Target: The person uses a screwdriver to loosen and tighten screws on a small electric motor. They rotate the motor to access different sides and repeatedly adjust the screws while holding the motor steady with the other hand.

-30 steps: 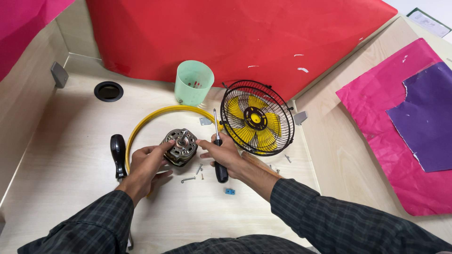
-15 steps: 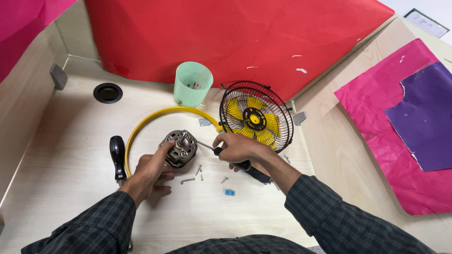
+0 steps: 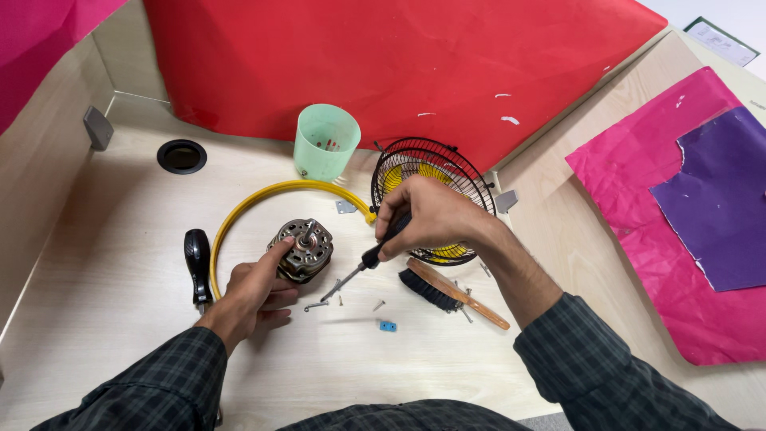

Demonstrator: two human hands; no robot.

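Observation:
My left hand (image 3: 254, 291) grips a small electric motor (image 3: 304, 248) that rests on the pale wooden table (image 3: 120, 239), inside a yellow ring (image 3: 263, 195). My right hand (image 3: 431, 217) holds a black-handled screwdriver (image 3: 361, 266), its tip pointing down-left towards the motor's lower right side. Several loose screws (image 3: 345, 302) lie on the table just below the tip. A black wire fan guard with yellow blades (image 3: 435, 172) stands behind my right hand, partly hidden by it.
A mint green cup (image 3: 325, 142) stands at the back. A second black-handled tool (image 3: 197, 255) lies left of the ring. A wooden brush (image 3: 447, 289), a small blue piece (image 3: 388, 326), a round cable hole (image 3: 181, 156), red paper (image 3: 399, 56), pink and purple sheets (image 3: 694, 183) lie around.
My right hand has lifted and swung the screwdriver so its tip now points down at the motor's side. The brush under it has come into view. My left hand stays on the motor.

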